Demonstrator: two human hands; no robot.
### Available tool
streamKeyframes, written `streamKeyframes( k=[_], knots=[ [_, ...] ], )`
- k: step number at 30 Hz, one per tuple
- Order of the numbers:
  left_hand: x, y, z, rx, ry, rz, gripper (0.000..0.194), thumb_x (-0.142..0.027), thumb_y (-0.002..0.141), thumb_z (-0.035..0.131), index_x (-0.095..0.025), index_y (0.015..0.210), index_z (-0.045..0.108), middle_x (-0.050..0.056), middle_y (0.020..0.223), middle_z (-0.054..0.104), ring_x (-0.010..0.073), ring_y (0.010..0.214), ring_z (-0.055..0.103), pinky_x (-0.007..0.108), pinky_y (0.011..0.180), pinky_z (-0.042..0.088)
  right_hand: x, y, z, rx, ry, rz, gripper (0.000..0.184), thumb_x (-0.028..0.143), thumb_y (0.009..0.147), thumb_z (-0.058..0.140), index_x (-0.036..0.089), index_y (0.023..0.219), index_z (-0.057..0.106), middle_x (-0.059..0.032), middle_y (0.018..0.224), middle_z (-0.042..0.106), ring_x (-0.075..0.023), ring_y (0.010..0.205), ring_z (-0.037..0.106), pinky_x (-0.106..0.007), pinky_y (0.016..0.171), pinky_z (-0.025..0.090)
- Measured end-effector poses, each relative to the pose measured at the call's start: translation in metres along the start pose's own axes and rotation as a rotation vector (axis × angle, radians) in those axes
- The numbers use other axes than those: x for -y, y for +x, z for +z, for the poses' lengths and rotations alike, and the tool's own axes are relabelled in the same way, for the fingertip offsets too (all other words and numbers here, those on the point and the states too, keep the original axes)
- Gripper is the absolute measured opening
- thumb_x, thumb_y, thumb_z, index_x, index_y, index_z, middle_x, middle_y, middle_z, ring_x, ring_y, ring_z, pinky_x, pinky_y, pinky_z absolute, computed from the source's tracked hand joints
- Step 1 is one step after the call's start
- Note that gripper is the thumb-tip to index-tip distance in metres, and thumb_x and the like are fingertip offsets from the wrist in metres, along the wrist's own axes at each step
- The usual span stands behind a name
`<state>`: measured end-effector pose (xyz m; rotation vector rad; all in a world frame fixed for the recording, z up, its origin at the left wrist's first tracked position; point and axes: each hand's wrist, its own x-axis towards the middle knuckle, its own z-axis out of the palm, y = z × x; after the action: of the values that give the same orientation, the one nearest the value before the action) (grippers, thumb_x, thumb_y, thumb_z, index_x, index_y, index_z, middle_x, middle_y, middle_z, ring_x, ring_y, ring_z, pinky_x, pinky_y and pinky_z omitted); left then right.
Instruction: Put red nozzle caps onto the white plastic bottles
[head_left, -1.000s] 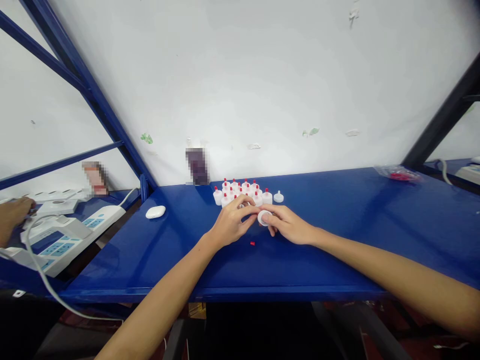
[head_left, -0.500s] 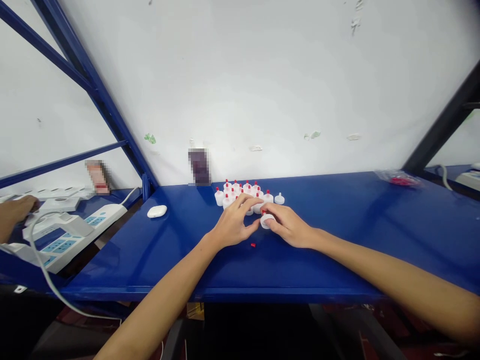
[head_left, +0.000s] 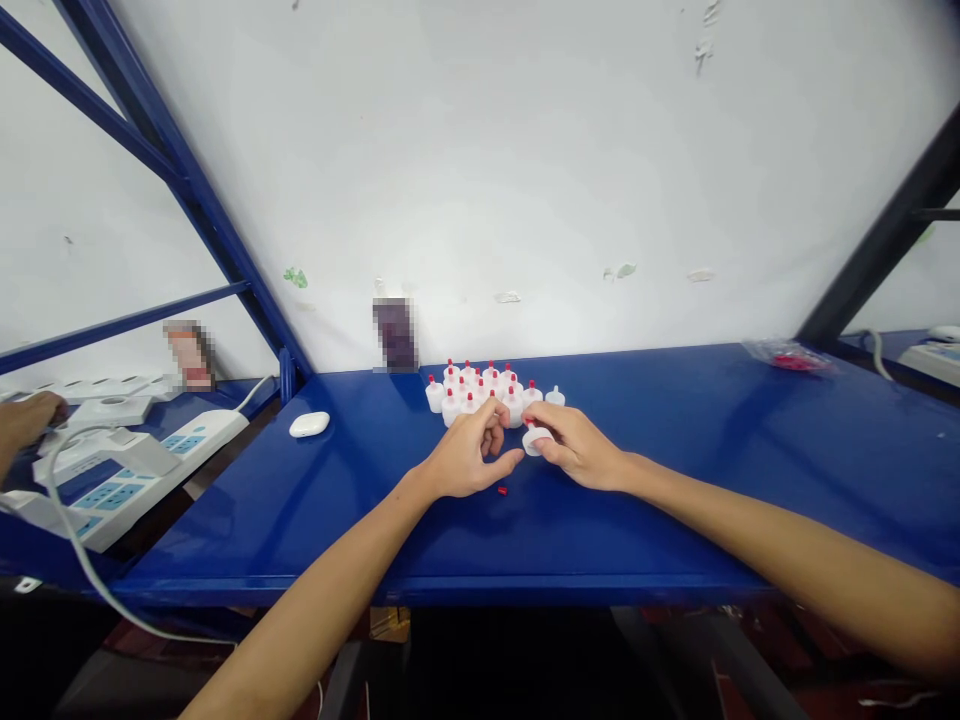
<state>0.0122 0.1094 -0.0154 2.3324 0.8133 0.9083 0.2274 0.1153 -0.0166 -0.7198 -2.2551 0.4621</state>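
Note:
My right hand pinches a white bottle cap with a red tip, tilted on its side just above the blue bench. My left hand rests on the bench beside it with its fingers curled and the thumb stretched toward the cap; I see nothing in it. Behind both hands stands a cluster of several white caps with red tips, and one plain white cap at its right end. A small loose red tip lies on the bench just in front of my left hand.
A white oval case lies to the left on the bench. On the neighbouring shelf are white power strips with a cable, and another person's hand. A clear bag of red parts lies far right. Blue frame struts rise at left.
My right hand turned the white cap from flat-side-up to its side with the red tip showing. My left fingers drew back from the cap and curled.

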Motion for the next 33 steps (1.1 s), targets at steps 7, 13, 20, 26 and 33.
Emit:
streamKeyframes(
  k=[7, 13, 20, 26, 33],
  knots=[
    [-0.005, 0.002, 0.001, 0.22, -0.172, -0.012, 0.042, -0.058, 0.089, 0.052, -0.016, 0.082, 0.048, -0.003, 0.065, 0.047, 0.0088, 0.055, 0.04, 0.023, 0.053, 0.031, -0.003, -0.003, 0.0, 0.02, -0.024, -0.103, 0.053, 0.068, 0.094, 0.03, 0.02, 0.092, 0.053, -0.0038, 0.083, 0.057, -0.017, 0.07, 0.049, -0.029, 0.066, 0.04],
    [-0.002, 0.001, 0.006, 0.227, -0.099, -0.006, 0.046, -0.058, 0.095, 0.042, -0.015, 0.082, 0.051, -0.003, 0.063, 0.045, 0.0101, 0.056, 0.04, 0.025, 0.055, 0.03, -0.005, -0.003, 0.004, 0.103, -0.117, -0.151, 0.038, 0.055, 0.098, 0.037, 0.02, 0.095, 0.051, -0.0055, 0.087, 0.058, -0.0186, 0.074, 0.052, -0.03, 0.067, 0.042],
    [0.002, 0.001, -0.007, 0.159, 0.177, 0.067, 0.038, -0.051, 0.096, 0.044, -0.016, 0.083, 0.052, -0.003, 0.062, 0.048, 0.0107, 0.056, 0.043, 0.025, 0.057, 0.03, 0.006, -0.002, -0.001, 0.089, -0.173, -0.01, 0.024, 0.025, 0.089, 0.053, 0.021, 0.112, 0.05, -0.0074, 0.1, 0.061, -0.0192, 0.078, 0.056, -0.032, 0.069, 0.044],
    [0.004, 0.001, -0.011, 0.145, 0.364, 0.061, 0.033, -0.048, 0.096, 0.047, -0.018, 0.103, 0.058, -0.004, 0.06, 0.051, 0.012, 0.056, 0.047, 0.024, 0.059, 0.033, 0.008, -0.003, -0.008, 0.093, -0.068, -0.018, 0.038, 0.028, 0.087, 0.058, 0.022, 0.124, 0.051, -0.0063, 0.1, 0.064, -0.0171, 0.071, 0.056, -0.031, 0.068, 0.046],
    [0.003, 0.003, -0.011, 0.217, 0.356, -0.058, 0.034, -0.047, 0.092, 0.056, -0.017, 0.077, 0.061, -0.003, 0.059, 0.054, 0.0103, 0.055, 0.048, 0.023, 0.057, 0.032, -0.001, 0.0, -0.009, 0.173, -0.338, 0.131, 0.021, 0.033, 0.1, 0.038, 0.021, 0.09, 0.053, -0.0038, 0.077, 0.063, -0.0188, 0.064, 0.055, -0.03, 0.06, 0.034]
  ],
)
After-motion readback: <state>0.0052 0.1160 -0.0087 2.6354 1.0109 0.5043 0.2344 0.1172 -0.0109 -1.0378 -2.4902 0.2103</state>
